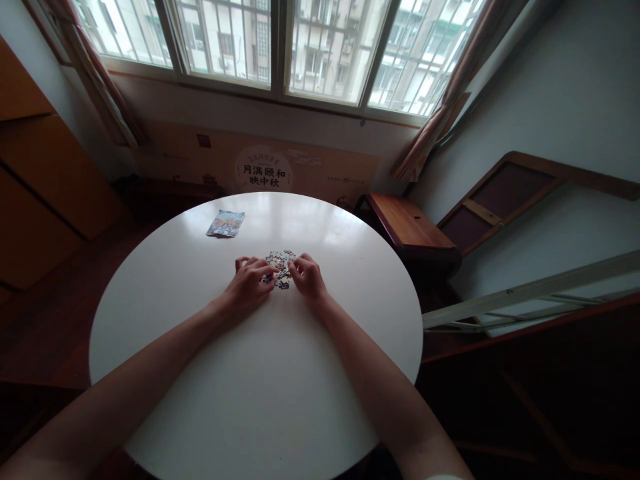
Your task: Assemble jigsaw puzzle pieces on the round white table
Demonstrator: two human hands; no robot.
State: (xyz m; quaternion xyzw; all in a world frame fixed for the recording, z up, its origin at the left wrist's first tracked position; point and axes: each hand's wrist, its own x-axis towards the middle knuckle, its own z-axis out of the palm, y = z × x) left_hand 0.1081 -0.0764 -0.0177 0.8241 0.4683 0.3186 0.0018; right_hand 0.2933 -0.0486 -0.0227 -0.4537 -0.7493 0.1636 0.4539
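White and glossy, the large round table (260, 393) shows its curved rim along the left, far and right sides. From left to right: a broad stretch of top lies between the rim and the left hand (250, 279); a narrow gap parts the two hands; a further stretch runs from the right hand (307, 276) to the right rim.

Surface and room, same order. An orange-brown wooden cabinet (55, 173) stands at far left, with a dull pink curtain (100, 80) beside it. On the table's far left part lies a flat, blue-toned printed packet (226, 224), well apart from the hands. Behind the table I note a beige printed panel (320, 150) with dark characters, below a barred, metal-framed window (280, 47). The loose heap of small multicoloured pieces (282, 267) lies on the table between the hands, beyond the middle. At right stand a reddish-brown wooden seat (413, 223) and, lower, a pale metal rail (530, 290).

Both bare forearms reach forward from the near side and converge. The left hand is palm down at the heap's left edge, fingers bent, thumb and forefinger narrowly spaced. The right hand is curled at the right edge, fingertips drawn close to the thumb. Whether either grips a piece, I cannot tell.
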